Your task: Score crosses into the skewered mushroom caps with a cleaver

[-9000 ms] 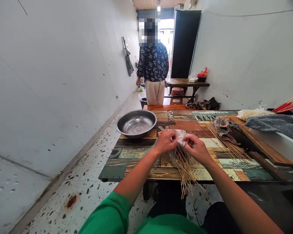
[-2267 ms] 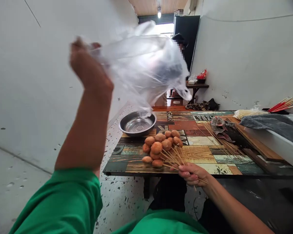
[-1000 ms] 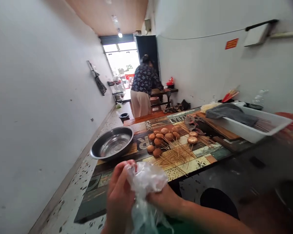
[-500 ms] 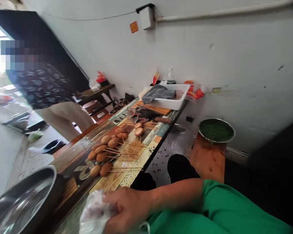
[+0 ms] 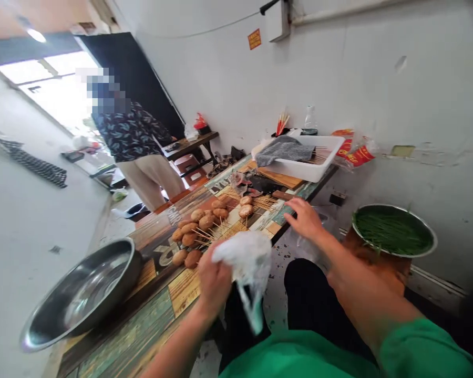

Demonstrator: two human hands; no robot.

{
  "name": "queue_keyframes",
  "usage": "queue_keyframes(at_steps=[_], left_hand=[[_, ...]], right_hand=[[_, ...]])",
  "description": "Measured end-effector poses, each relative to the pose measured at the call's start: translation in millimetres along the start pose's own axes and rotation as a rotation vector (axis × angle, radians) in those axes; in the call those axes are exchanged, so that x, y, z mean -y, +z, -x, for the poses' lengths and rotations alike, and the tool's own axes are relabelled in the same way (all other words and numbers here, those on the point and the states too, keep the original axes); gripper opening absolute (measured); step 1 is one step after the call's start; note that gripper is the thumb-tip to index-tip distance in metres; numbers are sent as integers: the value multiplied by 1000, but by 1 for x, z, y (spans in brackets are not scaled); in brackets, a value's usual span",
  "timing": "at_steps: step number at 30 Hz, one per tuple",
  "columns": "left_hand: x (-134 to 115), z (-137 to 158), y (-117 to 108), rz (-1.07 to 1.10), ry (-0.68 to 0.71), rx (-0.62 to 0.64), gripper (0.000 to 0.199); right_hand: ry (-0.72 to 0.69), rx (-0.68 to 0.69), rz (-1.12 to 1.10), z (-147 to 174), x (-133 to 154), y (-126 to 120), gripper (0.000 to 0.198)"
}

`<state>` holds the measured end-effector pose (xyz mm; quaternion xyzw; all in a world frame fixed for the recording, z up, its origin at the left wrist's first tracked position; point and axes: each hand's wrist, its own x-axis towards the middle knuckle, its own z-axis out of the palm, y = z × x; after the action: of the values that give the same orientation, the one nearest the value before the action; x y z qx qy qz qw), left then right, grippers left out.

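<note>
The left hand (image 5: 215, 278) is gripping a crumpled clear plastic bag (image 5: 245, 262), fingers closed round its bunched top, and is holding it just off the near edge of the patterned table (image 5: 150, 320). Half a second ago both hands were bunched on this bag; now the right hand (image 5: 305, 218) is letting it go and is reaching out past the table's right edge, fingers spread and holding nothing. It may be touching that edge, though motion blur is hiding the contact. The skewered mushrooms (image 5: 199, 228) the bag once covered are lying bare near the table's middle, their sticks fanning toward the near edge. So the unwrapping looks finished and the empty bag is now spare. A steel basin (image 5: 82, 294) is sitting at the table's left end, a white tray (image 5: 303, 170) at its far end, and a bowl of green stalks (image 5: 394, 231) is standing beyond the table's right edge.
</note>
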<state>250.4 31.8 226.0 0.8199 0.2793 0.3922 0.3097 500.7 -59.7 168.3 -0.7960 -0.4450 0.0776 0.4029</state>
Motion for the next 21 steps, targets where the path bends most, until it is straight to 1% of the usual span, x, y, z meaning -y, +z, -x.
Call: queue_keyframes(at_steps=[2, 4, 5, 7, 9, 11, 14, 16, 19, 20, 21], left_hand=[[-10, -22, 37, -30, 69, 112, 18], [-14, -34, 68, -21, 78, 175, 18], [-14, -36, 80, -14, 83, 185, 18], [-11, -37, 95, 4, 85, 186, 19], [-7, -36, 101, 6, 77, 196, 18], [-3, -37, 101, -8, 60, 233, 16], [2, -44, 99, -33, 37, 279, 16], [5, -53, 101, -43, 24, 266, 15], [12, -70, 110, -30, -23, 189, 15], [14, -75, 114, -8, -44, 162, 15], [16, -79, 117, 37, -74, 148, 16]], right_hand=[[13, -50, 96, -32, -17, -6, 33], [3, -57, 153, -53, -25, -11, 28], [-8, -59, 169, -58, -27, -12, 26], [-43, -63, 176, -61, -28, -14, 23], [-77, -58, 154, -58, -29, -13, 20], [-97, -30, 109, -56, -30, -12, 18], [-101, 39, 15, -57, -30, -12, 20], [-117, 109, -69, -56, -24, -14, 28], [-201, 241, -199, -43, -5, -15, 42], [-235, 261, -238, -36, 3, -15, 51], [-260, 252, -270, -29, 11, -14, 62]])
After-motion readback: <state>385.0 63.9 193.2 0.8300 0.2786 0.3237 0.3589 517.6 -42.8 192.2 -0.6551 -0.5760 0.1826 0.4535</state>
